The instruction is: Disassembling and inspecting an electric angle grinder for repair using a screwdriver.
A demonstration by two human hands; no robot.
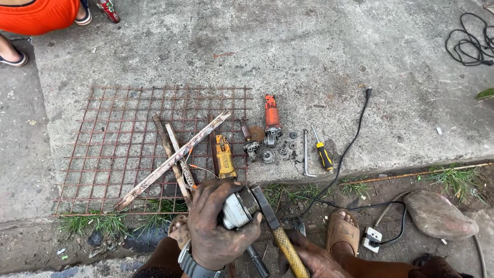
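The left hand (216, 226) has its grip wrapped around a grey motor housing (237, 210), low in the view above the ground. The right hand's (311, 257) grip closes on a yellow-handled tool (287, 247) laid against the housing. Beyond them, a yellow tool body (225, 158) lies on rusty wire mesh (118, 139).

So the wire mesh panel (128, 139) lies flat on the concrete slab (319, 56), left of centre, with a few metal bars (172, 159) crossed on top of it. A grinder body (225, 157) sits on the mesh's right edge, and just right of that is another tool body (272, 114) with small loose parts (280, 149) in front of it. Further right there's a wrench (305, 153), then a screwdriver (324, 154). Off the slab edge, down right, a rock (440, 215) lies beside a power strip (371, 239). Near bottom centre, the left hand (216, 226) is wrapped over a motor housing (237, 210), with the right hand (311, 257) below it on a hammer (278, 231).
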